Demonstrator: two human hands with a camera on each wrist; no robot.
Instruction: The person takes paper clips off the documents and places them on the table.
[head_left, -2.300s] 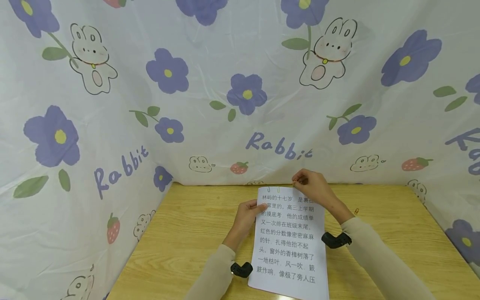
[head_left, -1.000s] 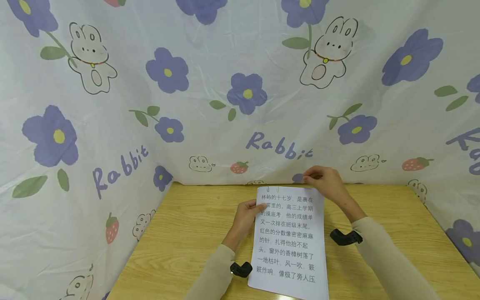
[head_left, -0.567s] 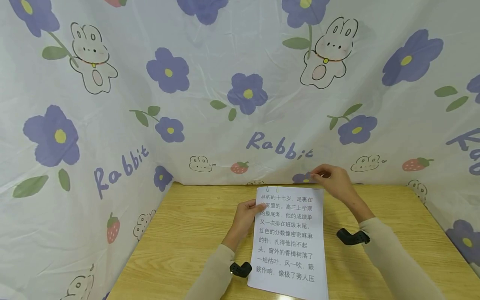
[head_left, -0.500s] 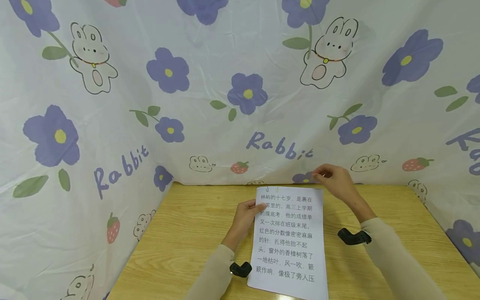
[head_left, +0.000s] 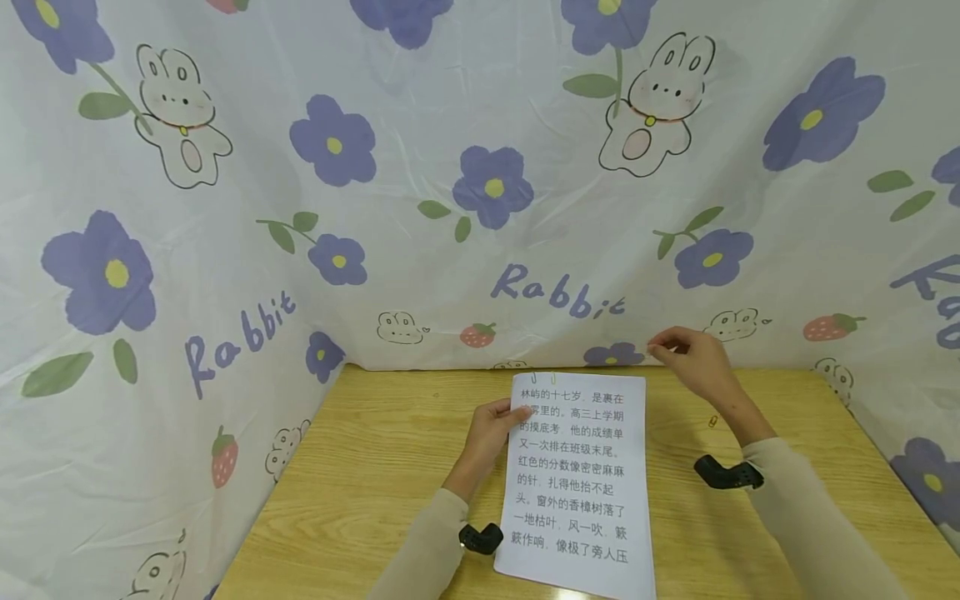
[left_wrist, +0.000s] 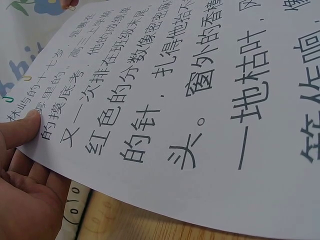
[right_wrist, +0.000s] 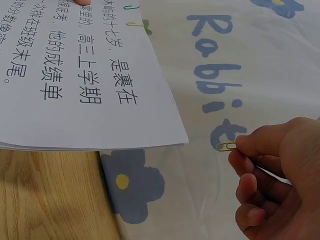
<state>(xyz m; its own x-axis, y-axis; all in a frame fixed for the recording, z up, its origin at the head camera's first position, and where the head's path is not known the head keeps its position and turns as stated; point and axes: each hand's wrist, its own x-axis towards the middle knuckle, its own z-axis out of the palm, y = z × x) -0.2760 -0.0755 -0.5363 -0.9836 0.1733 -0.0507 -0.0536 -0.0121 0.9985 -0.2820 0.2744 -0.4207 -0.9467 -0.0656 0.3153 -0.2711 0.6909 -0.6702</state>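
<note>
A stack of white paper [head_left: 577, 475] printed with large black characters lies on the wooden table [head_left: 375, 467]. My left hand [head_left: 514, 413] holds its left edge near the top, thumb [left_wrist: 27, 125] on the page [left_wrist: 200, 100] and fingers underneath. Two paper clips [head_left: 546, 377] sit on the top edge at the left, one green [right_wrist: 131, 7] and one yellow [right_wrist: 140, 23]. My right hand [head_left: 654, 346] hovers beyond the stack's top right corner [right_wrist: 170, 135], apart from the paper. It pinches a small yellow paper clip [right_wrist: 226, 146] between thumb and forefinger [right_wrist: 260, 142].
A loose paper clip [head_left: 712, 421] lies on the table right of the stack, below my right wrist. White cloth printed with rabbits and purple flowers [head_left: 495, 187] walls in the table at the back and both sides. Bare wood shows left of the paper.
My right hand has drawn away from the paper's top edge, moving right and slightly up with the clip pinched in it. The left hand and the stack have stayed put.
</note>
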